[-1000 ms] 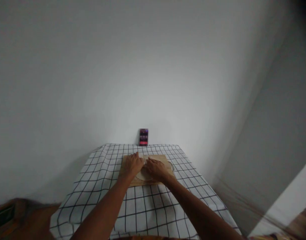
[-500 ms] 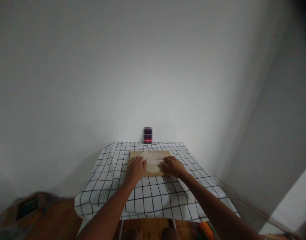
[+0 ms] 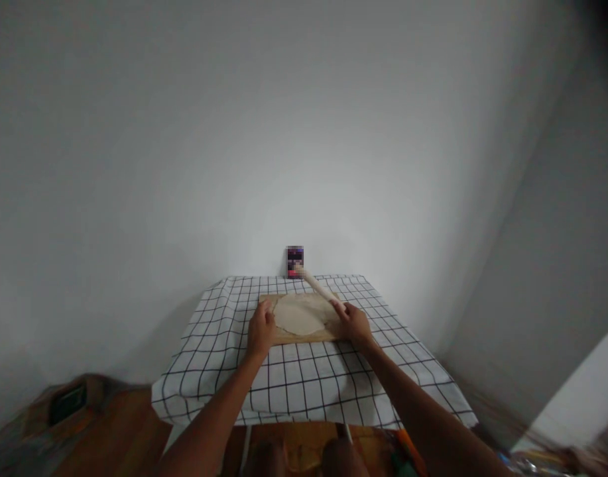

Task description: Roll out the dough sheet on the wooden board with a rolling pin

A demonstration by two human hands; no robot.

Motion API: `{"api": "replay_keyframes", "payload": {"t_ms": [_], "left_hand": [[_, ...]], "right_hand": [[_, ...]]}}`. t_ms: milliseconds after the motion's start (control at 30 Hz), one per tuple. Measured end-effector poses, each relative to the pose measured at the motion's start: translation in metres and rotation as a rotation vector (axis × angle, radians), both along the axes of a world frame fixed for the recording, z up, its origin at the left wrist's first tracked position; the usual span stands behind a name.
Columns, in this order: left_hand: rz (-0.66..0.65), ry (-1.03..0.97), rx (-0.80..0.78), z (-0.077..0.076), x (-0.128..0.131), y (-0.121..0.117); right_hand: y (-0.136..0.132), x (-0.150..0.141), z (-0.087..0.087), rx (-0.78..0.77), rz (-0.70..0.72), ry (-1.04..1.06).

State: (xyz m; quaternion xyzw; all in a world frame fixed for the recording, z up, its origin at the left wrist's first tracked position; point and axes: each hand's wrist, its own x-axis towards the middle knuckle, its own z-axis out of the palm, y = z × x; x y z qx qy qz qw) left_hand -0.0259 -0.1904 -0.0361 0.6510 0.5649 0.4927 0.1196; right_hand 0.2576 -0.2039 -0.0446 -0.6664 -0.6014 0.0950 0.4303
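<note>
A wooden rolling pin (image 3: 317,287) slants up from my right hand (image 3: 356,324), which is closed around its near end. Its far end is raised and overlaps the phone-like object behind. Beneath it, a flat, rounded sheet of pale dough (image 3: 300,315) lies on a wooden board (image 3: 308,337). My left hand (image 3: 262,329) is at the board's left edge, just beside the dough. Its fingers are curled over that edge, with the thumb towards the dough; the fingertips are partly hidden.
A white cloth with black checks (image 3: 304,377) covers the table. At its back, a blurred, dark, phone-like object (image 3: 294,254) stands against the white wall (image 3: 304,146). A brownish box-like thing (image 3: 67,405) is on the floor at left.
The rolling pin has come up off the dough, swung from lying crosswise to pointing away, in my right hand. My left hand has left the pin and shifted left to the board's edge.
</note>
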Motion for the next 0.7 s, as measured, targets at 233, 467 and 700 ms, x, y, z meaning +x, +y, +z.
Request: {"api": "replay_keyframes", "payload": {"t_ms": [233,467,700], "left_hand": [[-0.043,0.381,-0.009,0.006,0.015,-0.014],[-0.021,0.495,-0.013,0.009,0.031,-0.014],[-0.094,0.547,0.085,0.015,0.040,-0.028]], "right_hand": [[0.002,0.016,-0.006,0.010,0.092,0.607],[0.000,0.020,-0.004,-0.030,0.133,0.670],[-0.001,0.020,-0.004,0.001,0.168,0.716]]}}
